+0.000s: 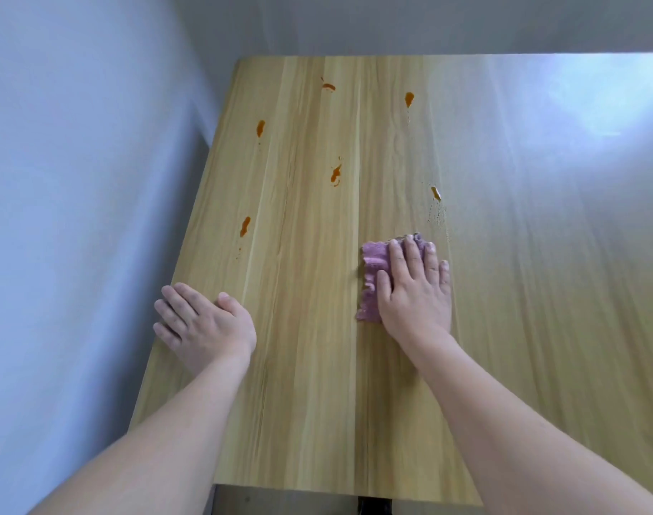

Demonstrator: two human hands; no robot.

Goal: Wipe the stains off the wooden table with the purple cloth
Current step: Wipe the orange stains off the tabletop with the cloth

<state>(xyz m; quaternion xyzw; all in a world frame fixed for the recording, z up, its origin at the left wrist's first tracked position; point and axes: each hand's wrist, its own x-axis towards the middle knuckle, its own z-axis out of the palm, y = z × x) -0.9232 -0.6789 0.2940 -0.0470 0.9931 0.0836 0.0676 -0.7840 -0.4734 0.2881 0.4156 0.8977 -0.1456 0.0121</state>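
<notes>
My right hand presses flat, fingers spread, on the purple cloth; the nearest stain lies just ahead (slightly right), its streak running away from me. Left hand rests flat on the wooden table.

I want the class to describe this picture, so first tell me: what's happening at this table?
A person is wiping a wooden table. The right hand presses flat on a purple cloth, while the left hand rests flat near the table's left edge. Six orange stains are on the wood beyond the hands; the nearest to the cloth looks partly smeared.
</notes>
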